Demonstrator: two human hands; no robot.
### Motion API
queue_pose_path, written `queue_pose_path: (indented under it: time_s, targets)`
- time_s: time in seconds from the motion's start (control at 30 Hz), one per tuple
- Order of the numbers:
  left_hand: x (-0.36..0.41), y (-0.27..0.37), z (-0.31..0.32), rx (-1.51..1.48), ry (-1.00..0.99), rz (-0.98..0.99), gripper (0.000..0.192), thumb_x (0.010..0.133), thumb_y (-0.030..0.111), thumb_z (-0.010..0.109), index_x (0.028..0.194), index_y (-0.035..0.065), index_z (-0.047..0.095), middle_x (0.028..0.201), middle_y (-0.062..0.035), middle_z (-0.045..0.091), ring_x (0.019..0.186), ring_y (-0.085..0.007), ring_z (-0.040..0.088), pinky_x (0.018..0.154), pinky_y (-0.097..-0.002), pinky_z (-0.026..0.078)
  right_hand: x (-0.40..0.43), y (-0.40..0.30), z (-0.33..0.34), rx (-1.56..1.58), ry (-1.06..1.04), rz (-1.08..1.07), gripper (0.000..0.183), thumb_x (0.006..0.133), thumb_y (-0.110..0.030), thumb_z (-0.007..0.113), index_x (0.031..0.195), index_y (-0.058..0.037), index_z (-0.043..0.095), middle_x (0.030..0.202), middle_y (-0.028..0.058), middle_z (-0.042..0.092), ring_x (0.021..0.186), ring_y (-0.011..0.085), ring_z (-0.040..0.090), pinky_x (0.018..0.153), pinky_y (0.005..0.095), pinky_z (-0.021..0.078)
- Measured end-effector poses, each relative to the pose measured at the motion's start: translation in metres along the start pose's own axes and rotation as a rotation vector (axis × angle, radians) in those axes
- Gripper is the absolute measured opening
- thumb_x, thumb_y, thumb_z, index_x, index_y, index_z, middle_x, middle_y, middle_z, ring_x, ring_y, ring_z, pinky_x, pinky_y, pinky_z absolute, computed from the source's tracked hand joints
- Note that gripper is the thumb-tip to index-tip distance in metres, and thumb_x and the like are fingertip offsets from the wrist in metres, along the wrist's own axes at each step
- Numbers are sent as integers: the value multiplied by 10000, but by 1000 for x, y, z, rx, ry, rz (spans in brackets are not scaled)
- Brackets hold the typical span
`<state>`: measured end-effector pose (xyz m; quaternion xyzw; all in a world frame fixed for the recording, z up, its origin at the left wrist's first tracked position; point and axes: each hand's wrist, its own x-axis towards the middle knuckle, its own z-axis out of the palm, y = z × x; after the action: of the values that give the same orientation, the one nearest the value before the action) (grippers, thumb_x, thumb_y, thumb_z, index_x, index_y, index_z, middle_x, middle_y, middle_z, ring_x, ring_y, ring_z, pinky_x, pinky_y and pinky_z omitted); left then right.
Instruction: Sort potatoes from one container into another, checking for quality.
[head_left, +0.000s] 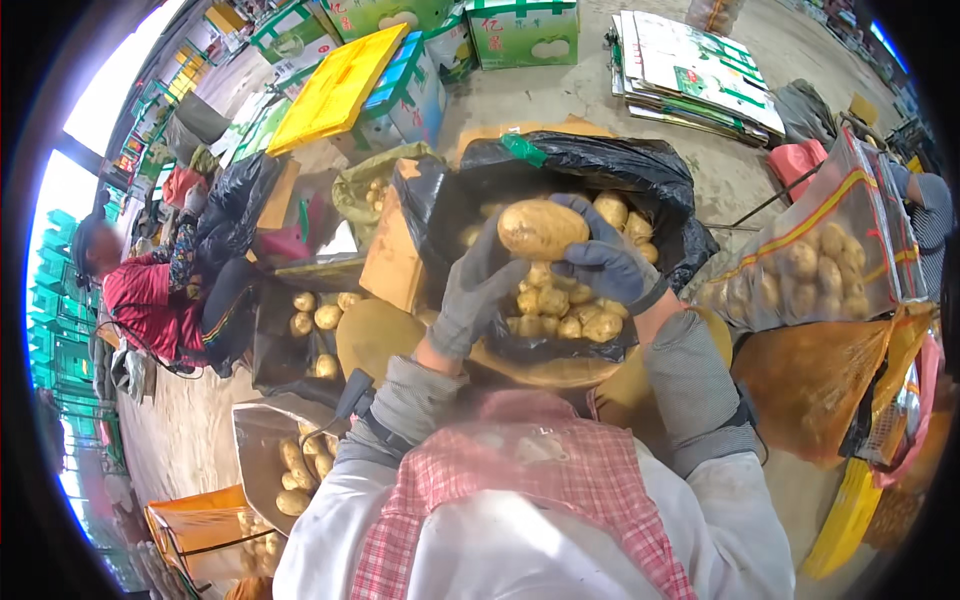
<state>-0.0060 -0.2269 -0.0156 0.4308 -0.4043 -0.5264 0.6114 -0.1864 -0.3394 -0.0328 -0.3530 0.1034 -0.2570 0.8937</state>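
Note:
A large, oval, yellow-skinned potato (541, 229) is held up level between my two gloved hands. My left hand (480, 289), in a grey glove, has its fingers against the potato's left end. My right hand (611, 255), in a bluish glove, grips the right end. Below and behind them stands a cardboard box lined with a black plastic bag (622, 161). Many smaller potatoes (559, 304) lie in its near part. Others, some larger, show at its far right (626, 217). My hands hide part of the box's inside.
A clear bag of potatoes (817, 270) and an orange bag (814, 382) stand at right. At left are a black-lined container with potatoes (326, 319) and an open potato bag (296, 465). A seated person (161, 300) works beyond. Flattened cartons (694, 71) lie ahead.

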Motion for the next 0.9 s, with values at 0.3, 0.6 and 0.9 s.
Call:
queue_pose_path:
  time_s: [0.3, 0.6, 0.9]
  targets:
    - [11, -4, 5, 402, 124, 82, 454, 964, 205, 503, 1342, -30, 415, 994, -127, 666, 864, -197, 674, 723, -280, 537, -5, 0, -4, -351, 37, -86, 756, 723, 90, 649, 1396, -140, 393, 1265, 55, 505, 1175, 178, 512, 937, 268, 474]
    - [14, -10, -10, 167, 316, 49, 444, 1010, 361, 437, 1160, -21, 609, 1051, -83, 667, 883, -157, 640, 802, -284, 505, -8, 6, -21, 113, 41, 158, 531, 961, -353, 491, 1308, 44, 428, 1000, 198, 674, 690, 214, 694, 495, 258, 558]
    - [19, -4, 9, 197, 146, 355, 424, 970, 230, 524, 1306, -26, 496, 1242, -115, 584, 1023, -183, 591, 927, -324, 454, -7, 10, -10, 44, -33, 140, 673, 948, -553, 407, 1233, 49, 499, 829, 206, 686, 479, 173, 635, 350, 224, 477]
